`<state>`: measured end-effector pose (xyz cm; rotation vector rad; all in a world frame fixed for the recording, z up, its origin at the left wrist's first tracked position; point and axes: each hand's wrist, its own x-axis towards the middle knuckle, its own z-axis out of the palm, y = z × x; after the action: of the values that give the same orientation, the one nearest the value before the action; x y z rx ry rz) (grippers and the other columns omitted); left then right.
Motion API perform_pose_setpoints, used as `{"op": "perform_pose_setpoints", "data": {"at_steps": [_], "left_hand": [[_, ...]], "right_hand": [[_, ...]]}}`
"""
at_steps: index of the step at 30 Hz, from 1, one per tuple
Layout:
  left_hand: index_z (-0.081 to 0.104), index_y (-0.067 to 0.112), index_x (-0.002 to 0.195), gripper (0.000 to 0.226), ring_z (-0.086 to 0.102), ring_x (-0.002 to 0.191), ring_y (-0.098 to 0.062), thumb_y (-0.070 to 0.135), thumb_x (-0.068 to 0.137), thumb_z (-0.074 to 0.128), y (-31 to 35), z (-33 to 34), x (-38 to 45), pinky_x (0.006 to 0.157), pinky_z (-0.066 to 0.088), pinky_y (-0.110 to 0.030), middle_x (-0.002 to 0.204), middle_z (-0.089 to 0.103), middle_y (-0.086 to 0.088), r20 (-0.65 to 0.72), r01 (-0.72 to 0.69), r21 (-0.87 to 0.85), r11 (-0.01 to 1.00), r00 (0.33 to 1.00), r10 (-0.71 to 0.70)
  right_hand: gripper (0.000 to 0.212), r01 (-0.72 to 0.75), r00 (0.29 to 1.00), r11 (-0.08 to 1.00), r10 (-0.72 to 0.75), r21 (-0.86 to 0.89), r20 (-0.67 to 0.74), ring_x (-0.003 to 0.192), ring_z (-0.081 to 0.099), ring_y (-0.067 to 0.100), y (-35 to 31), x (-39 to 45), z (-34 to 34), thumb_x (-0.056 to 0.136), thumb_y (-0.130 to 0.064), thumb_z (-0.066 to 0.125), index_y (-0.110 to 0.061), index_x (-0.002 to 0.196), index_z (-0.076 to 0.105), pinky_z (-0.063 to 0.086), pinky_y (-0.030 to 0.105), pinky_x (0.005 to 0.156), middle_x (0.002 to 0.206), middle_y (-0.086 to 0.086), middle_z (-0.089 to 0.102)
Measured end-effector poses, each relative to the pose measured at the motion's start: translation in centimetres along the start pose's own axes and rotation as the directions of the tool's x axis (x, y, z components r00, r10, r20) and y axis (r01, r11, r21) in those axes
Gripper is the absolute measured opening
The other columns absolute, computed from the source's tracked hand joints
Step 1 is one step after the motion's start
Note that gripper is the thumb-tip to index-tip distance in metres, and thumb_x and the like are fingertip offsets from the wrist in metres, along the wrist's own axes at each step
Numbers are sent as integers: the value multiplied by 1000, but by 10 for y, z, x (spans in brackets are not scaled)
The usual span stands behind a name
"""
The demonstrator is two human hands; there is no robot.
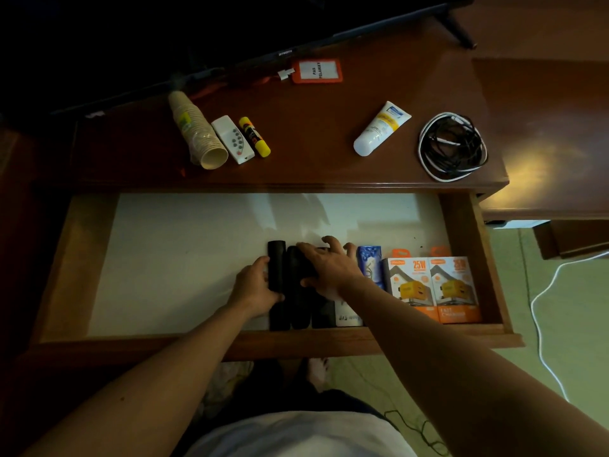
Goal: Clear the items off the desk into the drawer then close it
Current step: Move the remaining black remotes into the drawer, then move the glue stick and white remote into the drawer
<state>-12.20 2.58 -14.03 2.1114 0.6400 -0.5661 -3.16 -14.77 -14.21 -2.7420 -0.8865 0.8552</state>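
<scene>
The wooden drawer (461,225) is pulled open below the desk top (313,143). Inside it lie black remotes, a blue packet (370,258) and two orange charger boxes (435,285). My left hand (253,288) grips a slim black remote (276,262). My right hand (329,265) lies over a second black remote (296,305) beside it. On the desk remain a stack of paper cups (194,130), a white remote (232,138), a yellow glue stick (254,136), a white tube (379,128), a coil of cables (453,146) and an orange badge holder (316,71).
A TV (230,37) stands along the back of the desk. A lower wooden surface (553,133) adjoins on the right. A white cord (540,308) trails on the green floor. The drawer's left half shows its white lining (178,252).
</scene>
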Motion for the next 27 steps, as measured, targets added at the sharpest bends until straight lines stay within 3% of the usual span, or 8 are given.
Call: {"op": "perform_pose_setpoints", "data": {"at_steps": [7, 12, 16, 22, 27], "left_hand": [[41, 12, 147, 92, 65, 110, -29, 12, 68, 87, 9, -3, -5, 93, 54, -38, 124, 65, -13, -3, -2, 69, 998, 1000, 2], [51, 10, 136, 62, 63, 110, -30, 18, 80, 77, 14, -8, -9, 91, 53, -36, 124, 64, -14, 22, -17, 91, 996, 1000, 15], [56, 9, 130, 48, 63, 108, -29, 21, 87, 71, 18, -14, -13, 90, 52, -35, 122, 65, -13, 13, -29, 83, 996, 1000, 28], [51, 7, 138, 50, 59, 114, -26, 15, 91, 67, 31, -31, -15, 85, 43, -23, 127, 61, -12, -84, -59, 71, 996, 994, 65], [57, 9, 132, 44, 56, 104, -17, 16, 90, 66, 46, -50, -7, 84, 41, -23, 121, 61, -7, -217, -120, 43, 992, 968, 126]], "right_hand": [[85, -20, 999, 1000, 20, -12, 40, 152, -1, 33, -12, -5, -2, 94, -44, 60, -30, 160, 7, 2, 67, 114, 166, -4, 20], [82, -31, 998, 999, 32, -16, 57, 152, 0, 34, -17, -6, -6, 96, -39, 59, -29, 160, 8, 3, 68, 114, 166, -3, 19], [70, -47, 998, 999, 47, -11, 45, 151, 5, 34, -20, -10, -11, 98, -35, 54, -27, 157, 18, 6, 67, 114, 163, -1, 28], [63, -48, 998, 999, 48, 5, 45, 151, 11, 32, -23, -9, -22, 95, -28, 55, -28, 153, 29, 11, 64, 113, 157, -3, 39], [51, -27, 993, 999, 31, 39, -112, 138, 35, 28, -32, -5, -46, 96, -28, 51, -25, 147, 44, 26, 53, 107, 145, 1, 54]]}}
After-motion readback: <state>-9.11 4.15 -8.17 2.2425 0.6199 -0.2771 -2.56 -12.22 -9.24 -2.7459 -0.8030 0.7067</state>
